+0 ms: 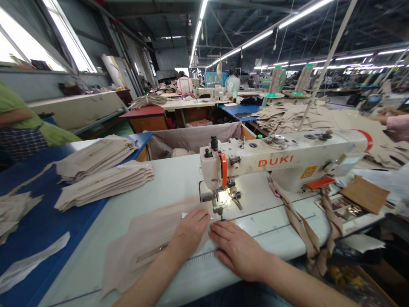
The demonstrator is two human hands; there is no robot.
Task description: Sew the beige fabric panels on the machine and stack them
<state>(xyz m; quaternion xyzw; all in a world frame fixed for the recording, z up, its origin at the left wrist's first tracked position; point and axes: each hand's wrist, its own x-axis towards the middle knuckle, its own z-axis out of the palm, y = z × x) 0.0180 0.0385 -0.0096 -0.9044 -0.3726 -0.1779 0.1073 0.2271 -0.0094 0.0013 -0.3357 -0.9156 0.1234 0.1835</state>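
Left hand (189,232) lies flat atop beige fabric (134,238).

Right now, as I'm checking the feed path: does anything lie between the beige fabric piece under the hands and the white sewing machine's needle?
Nothing visible does. The left hand lies flat on the beige fabric piece, the right hand beside it on the pale table; the fabric's edge ends close by the metal presser foot.

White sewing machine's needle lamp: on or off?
On: a bright glow shows under the head of the white sewing machine.
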